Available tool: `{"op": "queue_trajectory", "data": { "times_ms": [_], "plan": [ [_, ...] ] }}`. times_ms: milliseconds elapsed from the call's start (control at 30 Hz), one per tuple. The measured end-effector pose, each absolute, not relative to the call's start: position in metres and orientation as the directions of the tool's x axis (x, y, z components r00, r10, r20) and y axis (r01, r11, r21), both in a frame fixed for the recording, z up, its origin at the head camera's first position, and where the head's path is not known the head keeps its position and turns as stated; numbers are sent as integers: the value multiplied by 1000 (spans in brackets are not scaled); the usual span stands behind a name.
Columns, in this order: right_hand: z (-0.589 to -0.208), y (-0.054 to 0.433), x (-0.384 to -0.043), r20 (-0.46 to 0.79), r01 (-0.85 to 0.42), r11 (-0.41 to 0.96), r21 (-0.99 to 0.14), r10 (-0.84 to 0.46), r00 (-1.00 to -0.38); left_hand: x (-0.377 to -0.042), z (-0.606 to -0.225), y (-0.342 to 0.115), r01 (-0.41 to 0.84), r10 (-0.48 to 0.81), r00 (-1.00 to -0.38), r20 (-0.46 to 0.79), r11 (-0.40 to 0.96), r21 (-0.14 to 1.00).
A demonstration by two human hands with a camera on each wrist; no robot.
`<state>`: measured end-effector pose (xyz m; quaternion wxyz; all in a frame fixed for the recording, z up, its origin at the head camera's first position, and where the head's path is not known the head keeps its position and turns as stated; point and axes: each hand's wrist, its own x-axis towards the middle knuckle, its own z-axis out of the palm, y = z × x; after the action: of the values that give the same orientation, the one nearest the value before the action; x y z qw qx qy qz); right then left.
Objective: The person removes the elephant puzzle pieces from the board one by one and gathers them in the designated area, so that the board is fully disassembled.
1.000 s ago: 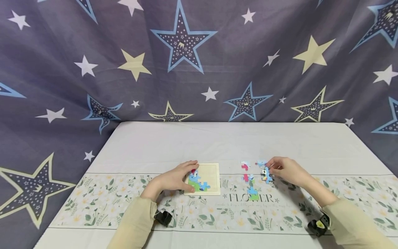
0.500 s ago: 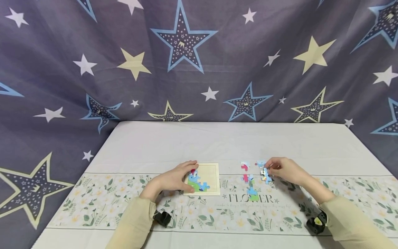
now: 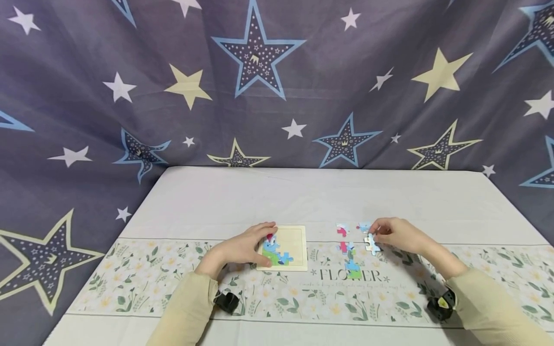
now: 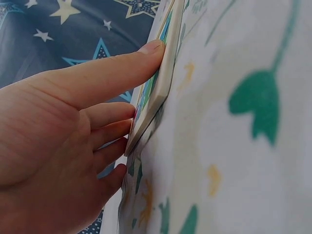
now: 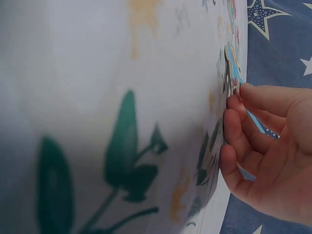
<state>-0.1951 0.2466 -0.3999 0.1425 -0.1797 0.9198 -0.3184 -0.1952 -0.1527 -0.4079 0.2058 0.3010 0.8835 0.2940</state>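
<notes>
My left hand point(image 3: 246, 246) rests on the left side of a square wooden puzzle board point(image 3: 296, 240). In the left wrist view the thumb point(image 4: 139, 57) lies straight on the board's rim, and the other fingers touch its side. Several joined pieces point(image 3: 273, 255) with a blue cartoon figure and green ground fill the board's lower left. My right hand point(image 3: 398, 235) pinches a blue puzzle piece point(image 3: 371, 244) between thumb and fingertips, tilted at the table. Just beyond it lies another piece point(image 3: 362, 227), partly behind the fingers.
Loose pieces lie between the hands: a pink and white one point(image 3: 343, 230), a pink and blue one point(image 3: 344, 247) and a blue and green one point(image 3: 353, 270). The table has a white cloth with a floral band point(image 3: 320, 307). A starry curtain point(image 3: 277, 110) hangs behind.
The piece in my right hand has tilted, and its face now catches the light. My left hand and the board stay in place.
</notes>
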Motion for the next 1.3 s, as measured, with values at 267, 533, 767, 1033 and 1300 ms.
{"op": "queue_trajectory", "data": {
  "times_ms": [267,533,767,1033,1300],
  "plan": [
    [-395,245,-196,-166,-262,758,-597,-436,-884,-195,-405,-152,412,652,-736,-185,647,642],
    [-392,242,-196,-171,-286,769,-572,-453,-875,-195,-405,-152,413,646,-739,-189,657,630],
    [-392,243,-196,-168,-286,772,-567,-448,-878,-196,-405,-153,414,649,-737,-189,654,633],
    [-393,243,-195,-154,-288,774,-564,-441,-884,-196,-405,-152,417,654,-732,-190,651,634],
    [-384,223,-195,-100,-340,783,-521,-452,-887,-194,-406,-153,415,658,-730,-187,643,644]
  ]
}}
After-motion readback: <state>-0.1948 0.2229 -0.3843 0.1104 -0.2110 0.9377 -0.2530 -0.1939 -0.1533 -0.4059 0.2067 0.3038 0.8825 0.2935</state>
